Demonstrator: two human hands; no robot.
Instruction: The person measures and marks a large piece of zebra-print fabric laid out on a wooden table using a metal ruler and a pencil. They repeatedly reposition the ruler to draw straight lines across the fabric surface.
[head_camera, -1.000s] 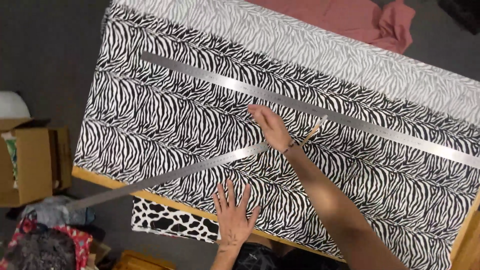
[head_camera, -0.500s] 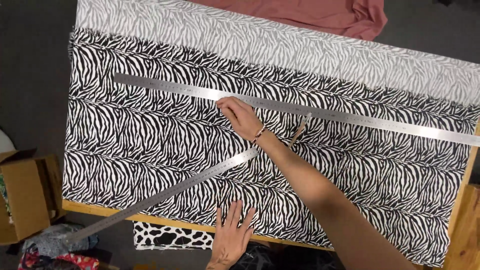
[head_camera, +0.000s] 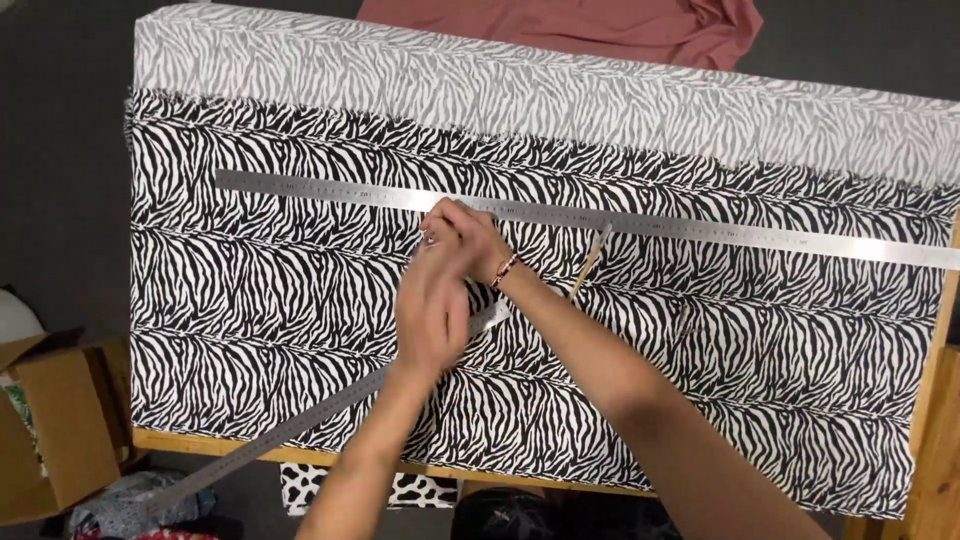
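both hands met over the middle of the zebra-print fabric (head_camera: 300, 300), which lay spread flat across the wooden worktop (head_camera: 935, 400) and covered nearly all of it. the right hand (head_camera: 470, 232), a beaded bracelet (head_camera: 505, 270) at its wrist, rested just below the long steel ruler (head_camera: 700, 228) that ran across the cloth from left to right. the left hand (head_camera: 432, 305) lay over it, blurred; whether its fingers pinched anything or only pressed could not be told, and the same went for the right. a second steel ruler (head_camera: 290, 435) slanted from under the hands down past the near edge of the worktop.

the cloth looked thin and soft, likely to wrinkle or creep if dragged, so it was best held by flat pressure or by its edges. the rulers seemed rigid along their length yet thin and smooth, apt to slide on the weave; pressing down near the middle would steady them. a paler band of the print (head_camera: 550, 90) ran along the far side, with pink cloth (head_camera: 600, 25) beyond. a cardboard box (head_camera: 45, 430) stood on the floor at the left.
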